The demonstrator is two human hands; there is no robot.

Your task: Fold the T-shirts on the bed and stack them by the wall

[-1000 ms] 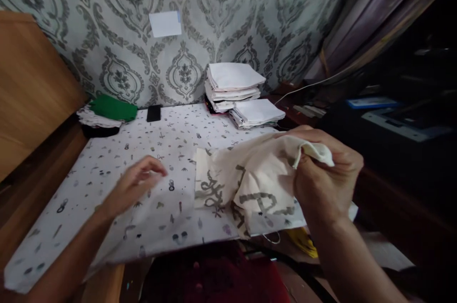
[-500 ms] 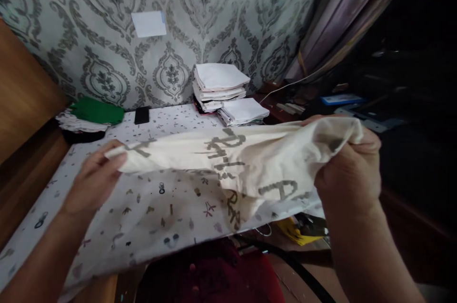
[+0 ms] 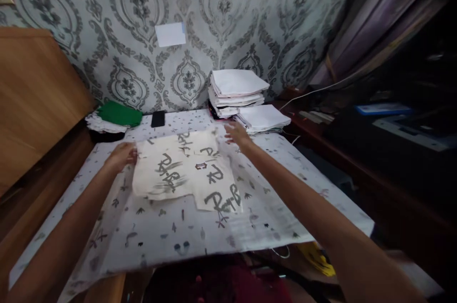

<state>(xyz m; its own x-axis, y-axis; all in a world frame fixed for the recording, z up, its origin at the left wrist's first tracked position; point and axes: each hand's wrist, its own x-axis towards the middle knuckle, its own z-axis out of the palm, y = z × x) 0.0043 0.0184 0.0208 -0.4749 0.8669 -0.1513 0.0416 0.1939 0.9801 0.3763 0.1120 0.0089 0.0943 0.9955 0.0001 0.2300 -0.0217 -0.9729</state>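
A cream garment with dark brushed lettering and a small badge-like mark lies spread on the patterned tablecloth. One of its lower corners sticks out toward me on the right. My left hand is at the garment's left edge, its fingers smeared by motion, so whether they pinch the cloth is unclear. Just off the upper right corner, my right hand has its fingers apart and holds nothing. It hovers close in front of the smaller pile of folded white cloth.
Behind that pile rises a taller stack of folded white cloth. Along the wall lie a black phone and a green folded cloth on a pile. A wooden panel borders the left; dark furniture stands right.
The garment, held up and stretched between both hands before, now lies flat on the table. My right hand has let go of it and moved forward and left.
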